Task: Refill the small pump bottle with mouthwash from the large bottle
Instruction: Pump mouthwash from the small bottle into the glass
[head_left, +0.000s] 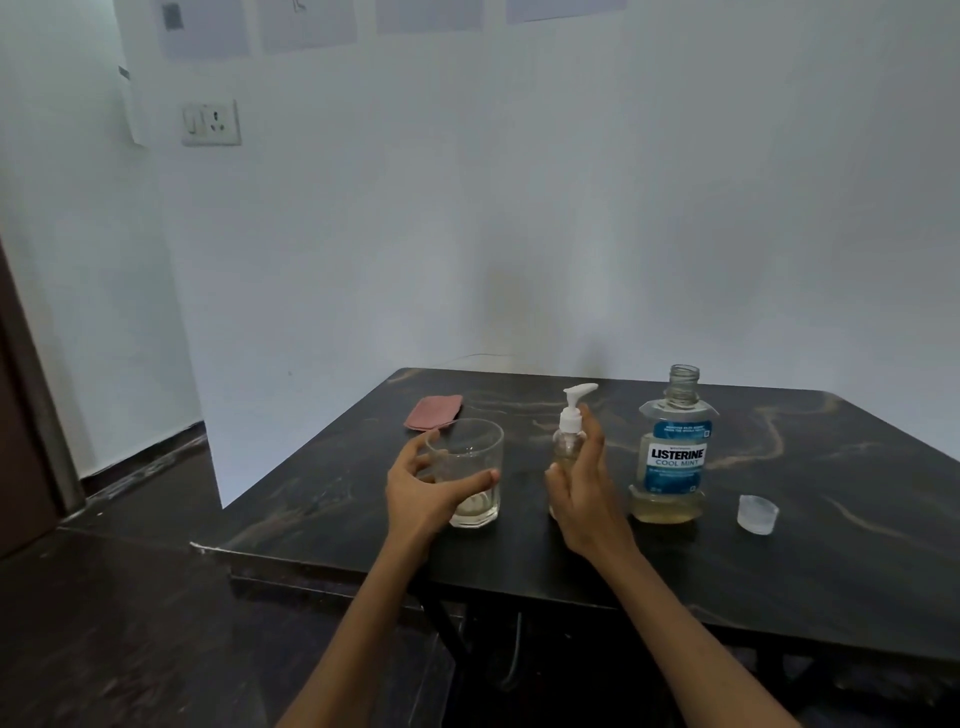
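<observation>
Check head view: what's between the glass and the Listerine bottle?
The small pump bottle, upright with the right hand at it. The glass and the Listerine bottle flank it on the table.

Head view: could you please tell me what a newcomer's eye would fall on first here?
Likely the large Listerine bottle, standing uncapped right of centre on the dark table, its clear cap lying just to its right. Next, the two hands at the middle: the left hand curls around a glass, while the right hand is at the small pump bottle. A pink cloth lies behind the glass.
</observation>
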